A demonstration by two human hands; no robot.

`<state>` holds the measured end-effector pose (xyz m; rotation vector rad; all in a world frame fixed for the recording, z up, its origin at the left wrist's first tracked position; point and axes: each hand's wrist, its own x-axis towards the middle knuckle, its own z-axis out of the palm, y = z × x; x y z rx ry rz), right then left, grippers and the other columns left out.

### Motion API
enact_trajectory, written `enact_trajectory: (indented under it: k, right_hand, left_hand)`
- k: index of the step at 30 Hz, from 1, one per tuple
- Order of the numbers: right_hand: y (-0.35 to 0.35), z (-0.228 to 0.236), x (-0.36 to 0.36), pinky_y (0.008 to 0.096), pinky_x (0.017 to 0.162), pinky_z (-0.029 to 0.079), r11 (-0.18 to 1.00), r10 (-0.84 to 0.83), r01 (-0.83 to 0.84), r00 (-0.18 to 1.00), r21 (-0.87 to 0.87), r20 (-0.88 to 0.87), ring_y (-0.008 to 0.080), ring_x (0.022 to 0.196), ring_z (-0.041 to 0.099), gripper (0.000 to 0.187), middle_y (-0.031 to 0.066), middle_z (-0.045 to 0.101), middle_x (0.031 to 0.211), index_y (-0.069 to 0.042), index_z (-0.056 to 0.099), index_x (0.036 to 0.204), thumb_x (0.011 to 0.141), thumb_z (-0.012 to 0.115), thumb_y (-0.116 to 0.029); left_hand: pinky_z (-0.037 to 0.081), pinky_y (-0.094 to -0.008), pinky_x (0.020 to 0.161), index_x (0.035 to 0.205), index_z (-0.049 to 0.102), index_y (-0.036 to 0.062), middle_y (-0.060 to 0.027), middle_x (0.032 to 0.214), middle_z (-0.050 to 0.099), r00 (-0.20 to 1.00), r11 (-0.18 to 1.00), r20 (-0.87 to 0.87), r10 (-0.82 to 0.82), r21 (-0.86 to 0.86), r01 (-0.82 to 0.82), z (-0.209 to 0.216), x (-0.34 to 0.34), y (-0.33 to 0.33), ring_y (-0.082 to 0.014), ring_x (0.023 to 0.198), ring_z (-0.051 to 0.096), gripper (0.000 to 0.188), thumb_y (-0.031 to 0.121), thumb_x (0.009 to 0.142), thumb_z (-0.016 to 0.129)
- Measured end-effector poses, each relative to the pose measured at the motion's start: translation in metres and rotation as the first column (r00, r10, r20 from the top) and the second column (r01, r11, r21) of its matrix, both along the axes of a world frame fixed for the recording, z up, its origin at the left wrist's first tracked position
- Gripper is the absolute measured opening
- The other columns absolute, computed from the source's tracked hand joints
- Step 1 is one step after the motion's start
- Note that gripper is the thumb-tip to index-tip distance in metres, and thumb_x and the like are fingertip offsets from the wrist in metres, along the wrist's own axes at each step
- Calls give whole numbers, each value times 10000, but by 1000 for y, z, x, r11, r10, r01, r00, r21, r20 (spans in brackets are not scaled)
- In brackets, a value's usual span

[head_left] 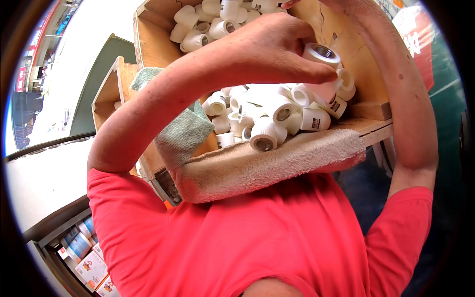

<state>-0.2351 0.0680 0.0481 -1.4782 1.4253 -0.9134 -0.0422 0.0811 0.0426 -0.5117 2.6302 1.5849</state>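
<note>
My left hand (287, 49) is closed round a white plastic pipe fitting (324, 52) with a threaded metal insert, its open end facing up. Below it lies a heap of white pipe fittings (267, 106), elbows among them, some with metal threads and small dark labels. They fill the near part of a wooden bin (363, 64). My right hand (332, 4) is at the top edge, over the bin's far side. Most of it is cut off, so its fingers and anything in them cannot be made out.
A second heap of white fittings (213, 22) lies farther back. A beige towel (272, 163) covers the bin's front edge, and a grey-green cloth (185, 131) hangs at its left corner. At lower left, a shelf holds boxes (92, 269) and blue-and-white rolls (79, 246).
</note>
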Motion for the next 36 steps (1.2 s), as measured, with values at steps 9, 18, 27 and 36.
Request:
enact_trajectory:
  k: [9, 18, 27, 36]
  right_hand:
    - [-9, -11, -18, 273, 641, 558, 994, 84, -87, 996, -71, -41, 122, 715, 653, 403, 27, 670, 783, -80, 699, 907, 1066, 512, -401]
    - [-4, -18, -22, 244, 627, 539, 999, -6, 10, 992, -34, 126, 106, 719, 670, 408, 45, 736, 861, -23, 750, 995, 1060, 549, -372]
    - [-14, -20, -15, 227, 638, 526, 998, 13, -5, 991, -57, 136, 94, 740, 675, 405, 36, 743, 881, -18, 761, 992, 1065, 557, -360]
    - [-12, -21, -17, 218, 630, 517, 999, 40, -32, 977, -38, 208, 85, 738, 673, 399, 22, 743, 873, -33, 764, 1003, 1069, 559, -369]
  left_hand:
    - [550, -364, 640, 1072, 676, -31, -159, 819, 724, 990, 952, -70, -126, -289, 101, 4, -19, 40, -240, 714, 709, 398, 332, 928, 756]
    - [550, -317, 646, 1109, 686, -2, -114, 832, 745, 977, 965, -171, -129, -247, 85, 5, 1, 16, -174, 741, 717, 279, 207, 935, 748]
    - [555, -359, 814, 1132, 708, 80, -139, 980, 713, 979, 565, 34, 200, -820, -86, -27, 76, -156, -232, 918, 696, 244, 149, 898, 710]
    - [528, -441, 1036, 1379, 618, 278, -164, 1479, 472, 883, 234, 243, 402, -959, 157, -79, 85, -185, -341, 1357, 519, 569, 94, 851, 727]
